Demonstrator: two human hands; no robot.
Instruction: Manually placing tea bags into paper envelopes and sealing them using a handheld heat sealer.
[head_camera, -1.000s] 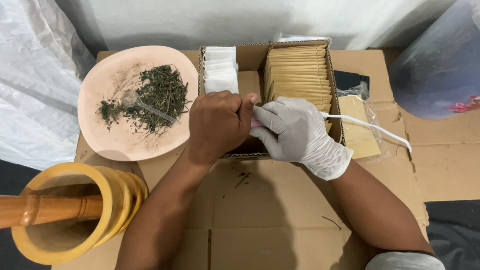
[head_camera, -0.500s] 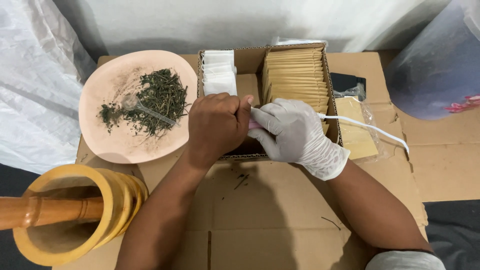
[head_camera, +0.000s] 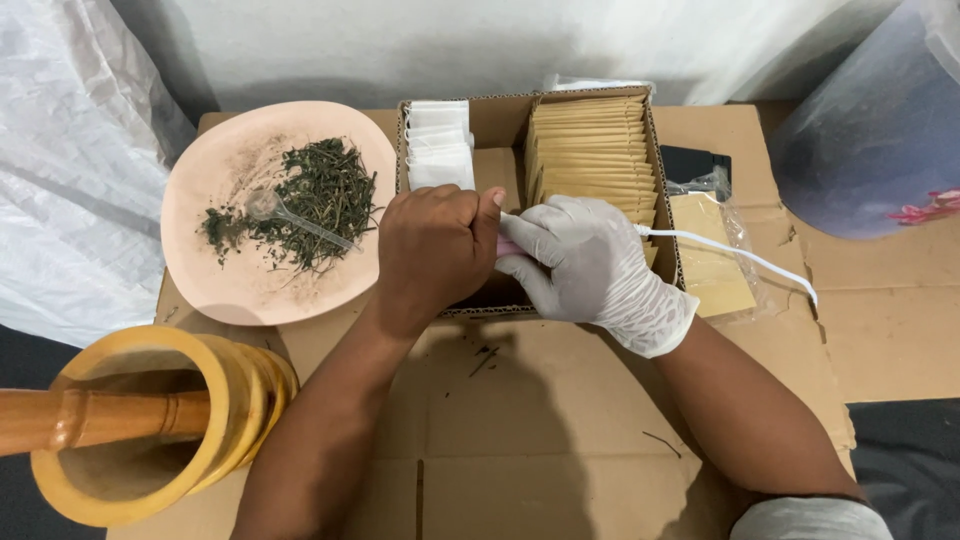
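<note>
My bare left hand (head_camera: 435, 250) is curled into a fist over the front of an open cardboard box (head_camera: 500, 120). Its thumb presses on the end of a small pink tool (head_camera: 510, 247). My right hand (head_camera: 590, 265), in a white glove, wraps its fingers around the same tool from the other side. A white cable (head_camera: 740, 255) runs from it to the right. The two hands touch, and whatever else lies between them is hidden. The box holds a stack of white filter bags (head_camera: 438, 145) and a row of brown paper envelopes (head_camera: 592, 150).
A pink plate (head_camera: 240, 280) at the left carries dried green herbs (head_camera: 320, 195) and a clear plastic spoon (head_camera: 290, 215). A yellow wooden mortar (head_camera: 140, 430) with a pestle (head_camera: 90, 420) stands at the lower left. A plastic packet of brown sheets (head_camera: 715, 260) and a large translucent bag (head_camera: 880, 130) lie to the right.
The hands stay pressed together on the pink tool in the same spot. Only the view has shifted slightly.
</note>
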